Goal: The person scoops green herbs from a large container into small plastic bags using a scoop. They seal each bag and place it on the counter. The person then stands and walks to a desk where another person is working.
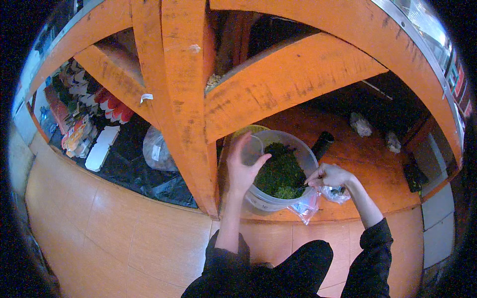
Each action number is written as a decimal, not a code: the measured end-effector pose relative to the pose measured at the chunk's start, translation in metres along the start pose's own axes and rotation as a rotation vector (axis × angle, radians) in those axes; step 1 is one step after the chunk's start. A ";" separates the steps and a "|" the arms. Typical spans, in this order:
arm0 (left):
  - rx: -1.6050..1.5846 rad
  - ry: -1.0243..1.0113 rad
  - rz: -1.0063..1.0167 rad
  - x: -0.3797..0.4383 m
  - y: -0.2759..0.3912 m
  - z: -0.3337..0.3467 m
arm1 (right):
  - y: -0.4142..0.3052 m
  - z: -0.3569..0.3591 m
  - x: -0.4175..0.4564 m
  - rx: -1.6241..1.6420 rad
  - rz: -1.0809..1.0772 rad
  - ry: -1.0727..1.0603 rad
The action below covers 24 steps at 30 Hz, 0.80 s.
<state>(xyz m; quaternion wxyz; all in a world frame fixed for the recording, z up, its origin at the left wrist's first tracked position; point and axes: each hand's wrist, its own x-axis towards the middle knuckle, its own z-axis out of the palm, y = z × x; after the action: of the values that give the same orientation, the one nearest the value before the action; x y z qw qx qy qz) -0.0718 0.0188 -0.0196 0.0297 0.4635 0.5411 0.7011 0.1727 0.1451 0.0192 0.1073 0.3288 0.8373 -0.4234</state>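
Observation:
Before me stands a translucent plastic bucket (298, 139), holding dark green, leafy or mossy material (281, 167) with a lighter green clump (287, 192) near its front. My left hand (242, 165) is at the bucket's left side, thumb and fingers curved around what looks like a clear plastic cup (252, 149). At the right rim, my right hand (329, 176) has its fingertips pinched over the bucket's inside. They seem to hold a thin shiny object (303, 186), too small to name. A clear plastic bag (306, 212) hangs below the bucket's front rim.
Orange wooden beams (182, 93) cross just beyond the bucket. Right of it are a black cylinder (323, 143), a small clear bag (337, 194) and crumpled bags (360, 124) on the orange shelf (372, 178). A stuffed clear bag (158, 149) and white boxes (102, 148) lie at left.

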 end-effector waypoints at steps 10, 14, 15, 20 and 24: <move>0.211 -0.198 0.104 -0.007 0.011 0.005 | -0.034 -0.035 -0.022 0.089 -0.050 0.250; 0.300 -0.246 0.190 -0.014 0.013 0.017 | -0.044 -0.051 -0.020 -0.102 -0.093 0.307; 0.326 -0.249 0.226 -0.016 0.014 0.018 | -0.050 -0.052 -0.017 -0.173 -0.108 0.289; 0.327 -0.347 0.164 -0.021 0.021 0.031 | -0.085 -0.020 0.000 -0.429 -0.100 0.367; 0.193 -0.206 0.008 -0.024 0.028 0.045 | -0.098 0.015 -0.017 -0.713 -0.398 0.709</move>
<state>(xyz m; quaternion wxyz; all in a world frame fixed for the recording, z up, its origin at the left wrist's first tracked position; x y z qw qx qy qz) -0.0145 0.0271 -0.0128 0.0376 0.5360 0.5981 0.5945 0.1212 0.0837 0.0800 -0.1593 0.2300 0.9600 0.0117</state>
